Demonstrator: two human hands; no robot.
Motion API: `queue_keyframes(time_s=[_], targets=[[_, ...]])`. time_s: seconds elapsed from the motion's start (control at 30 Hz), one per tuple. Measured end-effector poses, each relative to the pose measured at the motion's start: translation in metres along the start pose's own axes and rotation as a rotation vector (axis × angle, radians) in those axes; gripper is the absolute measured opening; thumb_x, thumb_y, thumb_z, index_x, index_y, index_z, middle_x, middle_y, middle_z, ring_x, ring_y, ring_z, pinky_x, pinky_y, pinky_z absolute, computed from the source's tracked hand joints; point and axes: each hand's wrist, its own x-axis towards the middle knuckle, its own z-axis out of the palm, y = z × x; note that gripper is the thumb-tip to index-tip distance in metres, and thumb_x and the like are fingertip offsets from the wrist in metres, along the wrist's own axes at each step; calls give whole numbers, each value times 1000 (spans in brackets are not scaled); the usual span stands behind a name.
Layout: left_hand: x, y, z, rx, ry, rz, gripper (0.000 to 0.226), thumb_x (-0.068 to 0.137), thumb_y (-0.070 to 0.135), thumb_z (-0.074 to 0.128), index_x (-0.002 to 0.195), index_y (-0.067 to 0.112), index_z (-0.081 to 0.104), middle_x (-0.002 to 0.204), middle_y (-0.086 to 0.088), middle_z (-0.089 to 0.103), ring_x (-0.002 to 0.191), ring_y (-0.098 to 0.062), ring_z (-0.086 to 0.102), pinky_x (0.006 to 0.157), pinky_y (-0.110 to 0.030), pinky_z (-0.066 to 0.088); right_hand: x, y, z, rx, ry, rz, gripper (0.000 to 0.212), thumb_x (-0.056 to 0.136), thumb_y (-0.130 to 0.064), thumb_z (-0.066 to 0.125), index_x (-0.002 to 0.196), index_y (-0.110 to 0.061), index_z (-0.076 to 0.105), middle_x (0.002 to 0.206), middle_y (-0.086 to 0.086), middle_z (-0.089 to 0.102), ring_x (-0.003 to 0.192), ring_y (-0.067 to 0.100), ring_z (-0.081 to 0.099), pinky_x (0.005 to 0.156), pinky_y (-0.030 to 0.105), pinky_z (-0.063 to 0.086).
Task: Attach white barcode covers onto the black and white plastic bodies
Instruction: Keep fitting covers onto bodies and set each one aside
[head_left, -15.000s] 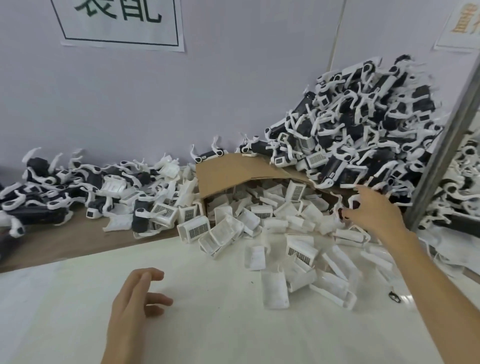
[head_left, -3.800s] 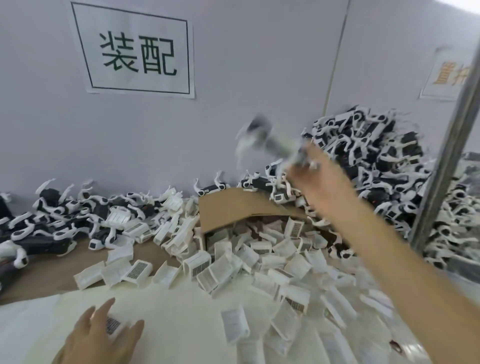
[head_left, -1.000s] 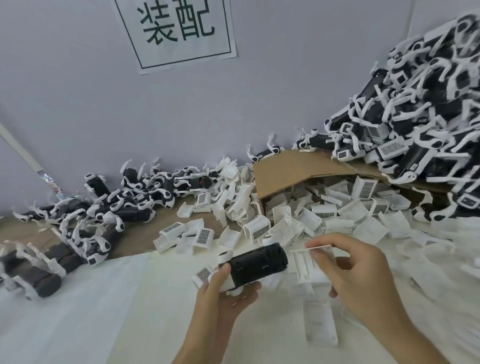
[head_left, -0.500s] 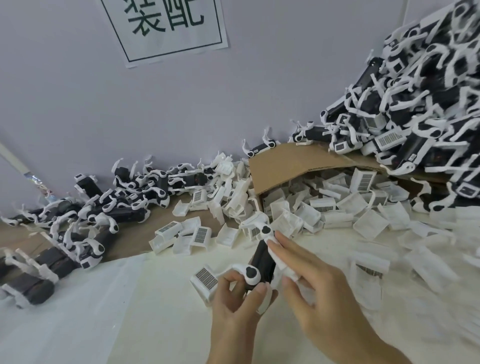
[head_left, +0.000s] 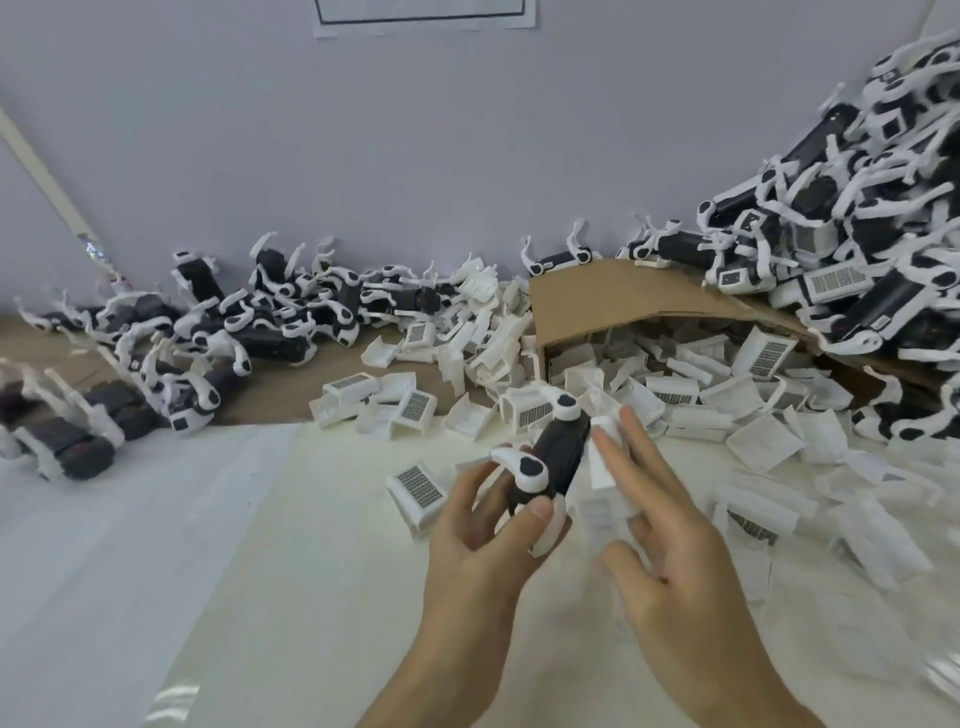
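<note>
1. I'm watching through the head camera. Both hands are over a white sheet (head_left: 311, 571) in the lower middle of the frame.
2. The left hand (head_left: 483, 530) grips a black and white body (head_left: 561, 454), held above the sheet. The thumb is curled over its near end and the fingers are wrapped behind, so this is a closed grip.
3. The body points up and away from me, tilted a bit right. A rounded white arm sticks out at its near end and another at its far end.
4. The right hand (head_left: 675, 545) has straight fingers laid on a white cover (head_left: 602, 467), which sits against the body's right side. The hand is open and pressing, not curled round the cover. It's blurry here, so I cannot tell if the cover is seated.
5. A single barcode cover (head_left: 418, 486) lies on the sheet just left of the left hand, grid side up.
6. A cardboard box (head_left: 597, 301) lies tipped over at right middle with its opening towards me. Loose covers (head_left: 727, 395) spill from it onto the sheet.
7. More covers are scattered left of the box, at frame centre.
8. A big heap of bodies (head_left: 857, 208) in the upper right leans over the box top.
9. A smaller heap (head_left: 234, 327) runs along the wall (head_left: 363, 145) at left middle, on a brown tabletop (head_left: 280, 395).
10. The bottom edge of a paper sign (head_left: 423, 15) shows at top centre, with its text cut off.
</note>
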Motion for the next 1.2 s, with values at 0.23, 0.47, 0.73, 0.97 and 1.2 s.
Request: queue_keyframes(time_s=[0.23, 0.47, 0.73, 0.97, 1.2], targets=[[-3, -1, 7, 39, -96, -44, 62, 72, 6, 72, 132, 19, 60, 129, -1, 69, 116, -25, 67, 92, -41, 58, -3, 6, 9, 6, -25, 2, 88, 78, 3, 50, 149, -45, 28, 154, -42, 18, 144, -16, 15, 109, 8, 33], [-8, -5, 7, 196, -176, -21, 68, 82, 16, 74, 143, 29, 48, 138, 8, 62, 130, -18, 58, 112, -48, 43, -10, 6, 11, 86, -103, -11, 94, 78, -6, 51, 156, -45, 15, 157, -32, 27, 146, -4, 27, 106, 8, 34], [-8, -7, 8, 169, -171, -30, 65, 78, 14, 78, 137, 29, 54, 134, 3, 65, 125, -26, 61, 105, -45, 51, -7, 7, 10, 10, -67, -84, 88, 83, -4, 55, 156, -35, 16, 163, -27, 9, 149, -6, 12, 107, 3, 26], [-6, -1, 4, 228, -111, -35, 57, 74, 22, 77, 128, 30, 62, 125, 5, 70, 115, -19, 67, 92, -40, 58, -6, 12, 13, 153, -27, -86, 77, 78, 2, 52, 141, -41, 40, 156, -29, 31, 143, -2, 35, 109, 21, 40], [-4, -1, -3, 323, 139, 29, 57, 60, 32, 84, 114, 35, 67, 103, 8, 75, 96, -14, 71, 70, -25, 56, -4, 15, 15, 114, -80, -155, 51, 85, 8, 53, 114, -34, 60, 151, -17, 44, 143, 8, 40, 105, 20, 44]])
